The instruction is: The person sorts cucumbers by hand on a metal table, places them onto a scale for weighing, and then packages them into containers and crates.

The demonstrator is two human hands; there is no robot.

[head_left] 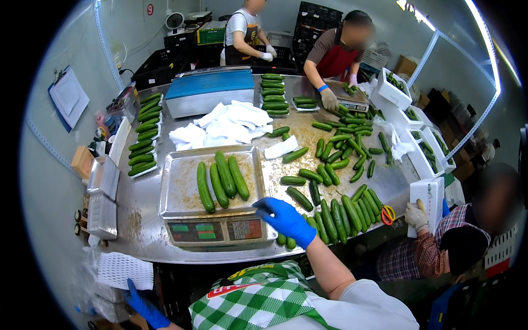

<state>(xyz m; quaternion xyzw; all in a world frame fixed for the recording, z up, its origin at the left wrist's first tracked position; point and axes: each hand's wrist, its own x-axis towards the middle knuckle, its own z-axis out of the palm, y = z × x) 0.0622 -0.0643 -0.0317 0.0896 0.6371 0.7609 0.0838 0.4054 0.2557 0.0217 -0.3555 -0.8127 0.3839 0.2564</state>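
At the bench [140,195], the left hand [146,308] seems to pinch white foam [125,269], best held lightly, the right hand [286,221] loosely bent, near-right of 4 cucumbers [225,175].

The cucumbers [224,175] are green, both hands [286,220] blue-gloved.

Right hand [286,221] at front right corner of scale [179,176]; on scale, left of hand, four cucumbers [217,185]; right of it more cucumbers [328,220], then scissors [388,216]; foam netting [125,269] in left hand [145,306]
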